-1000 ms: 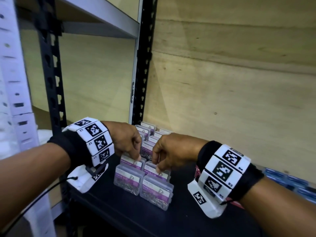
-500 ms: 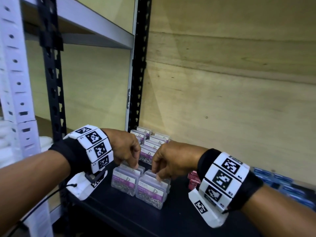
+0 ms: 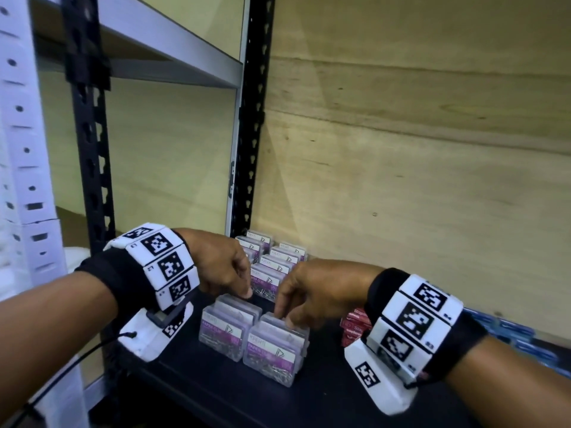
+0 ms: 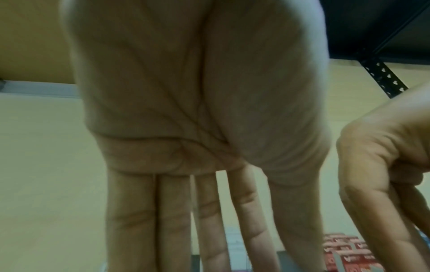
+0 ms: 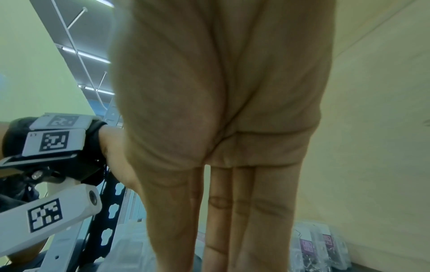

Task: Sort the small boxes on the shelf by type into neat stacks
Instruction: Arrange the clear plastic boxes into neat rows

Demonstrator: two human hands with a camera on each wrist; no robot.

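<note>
black shelf (image 3: 309,406) | clear boxes (image 3: 272,350) labelled "PAPER CLIP" | left hand (image 3: 216,264), right hand (image 3: 321,291): straight fingers touching box tops

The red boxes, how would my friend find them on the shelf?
Look at the black shelf, just past the right hand. The red boxes sit between the clear purple-labelled boxes and the blue boxes. Only they are red.

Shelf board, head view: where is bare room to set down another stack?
The shelf is bare along its front edge, before the two front stacks of clear boxes, and between them and the red boxes. It is crowded behind: clear boxes run to the back post, both the left hand and right hand reach there, and blue boxes line the right.
</note>
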